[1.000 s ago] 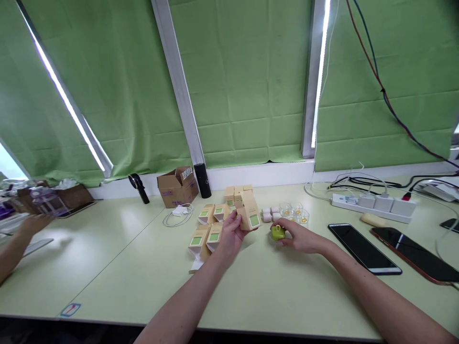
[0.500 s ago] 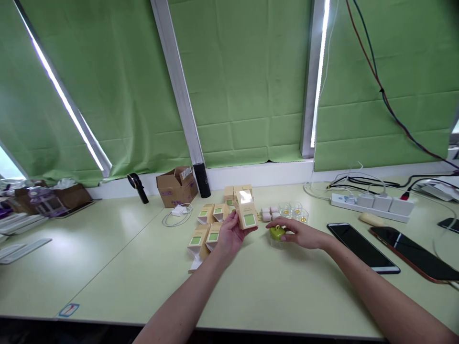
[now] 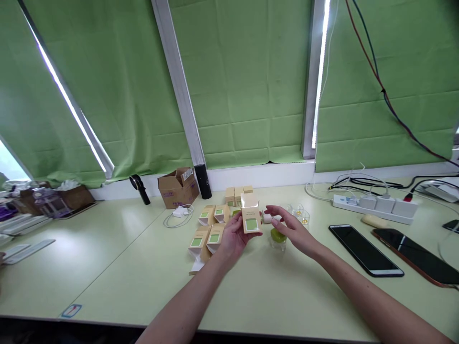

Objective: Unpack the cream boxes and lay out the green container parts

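My left hand (image 3: 232, 239) is wrapped round a small kraft-paper box (image 3: 251, 216) with a green square on its front, held upright above the table, its top flap raised. To its right, my right hand (image 3: 292, 230) has its fingers apart and holds nothing. Just below that hand stands a small clear glass jar (image 3: 278, 246) with a green top (image 3: 277, 235), partly covered by the hand. Several similar kraft boxes (image 3: 196, 242) lie left of my left hand, some with flaps open. Behind my right fingers are pale pink pieces (image 3: 267, 218) and clear cups (image 3: 304, 218) with gold-coloured centres.
Farther back stand more boxes (image 3: 230, 195), an open cardboard box (image 3: 178, 188) and a black cylinder (image 3: 202, 181). On the right lie two phones, one black with white ends (image 3: 366, 251), and a power strip (image 3: 373, 209) with cables. A white charger (image 3: 180, 211) lies left.
My right hand has come off the green-topped jar and lifted, fingers apart. In my left hand the box has turned more upright and its top flap now shows raised.
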Available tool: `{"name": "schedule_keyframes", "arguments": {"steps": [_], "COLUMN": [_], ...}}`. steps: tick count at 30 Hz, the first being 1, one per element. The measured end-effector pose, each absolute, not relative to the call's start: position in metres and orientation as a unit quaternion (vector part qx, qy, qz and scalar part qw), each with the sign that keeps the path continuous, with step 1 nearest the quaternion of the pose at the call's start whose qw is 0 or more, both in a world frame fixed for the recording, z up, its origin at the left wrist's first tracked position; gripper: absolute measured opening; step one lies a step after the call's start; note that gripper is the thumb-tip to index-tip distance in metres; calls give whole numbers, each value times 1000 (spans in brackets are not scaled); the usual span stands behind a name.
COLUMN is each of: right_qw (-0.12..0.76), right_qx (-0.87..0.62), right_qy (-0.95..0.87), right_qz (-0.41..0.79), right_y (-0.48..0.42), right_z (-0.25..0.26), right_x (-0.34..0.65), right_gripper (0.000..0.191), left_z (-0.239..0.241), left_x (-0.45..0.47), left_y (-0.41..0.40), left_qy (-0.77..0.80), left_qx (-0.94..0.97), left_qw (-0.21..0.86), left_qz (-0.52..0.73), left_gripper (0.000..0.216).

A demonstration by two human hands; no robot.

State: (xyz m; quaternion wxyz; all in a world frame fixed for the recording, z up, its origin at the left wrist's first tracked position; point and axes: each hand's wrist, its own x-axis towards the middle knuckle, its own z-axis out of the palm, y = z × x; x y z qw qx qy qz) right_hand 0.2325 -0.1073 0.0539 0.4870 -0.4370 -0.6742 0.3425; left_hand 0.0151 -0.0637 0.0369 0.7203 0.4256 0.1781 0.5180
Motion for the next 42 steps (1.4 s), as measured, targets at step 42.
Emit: {"name": "schedule_keyframes", "arguments": {"steps": [42], "right_qw": [585], "right_qx": [-430], "right_qy": [-552], "right_qz": [411], "right_y": [-75], "right_z": [61], "right_x": [216], "right_gripper": [62], "left_z": [45], "left_x": [43], "left_y": [-73], "left_qy": [181], "left_qx": [578], "left_qw": [556], "left_qz": [569], "left_gripper": [59]}}
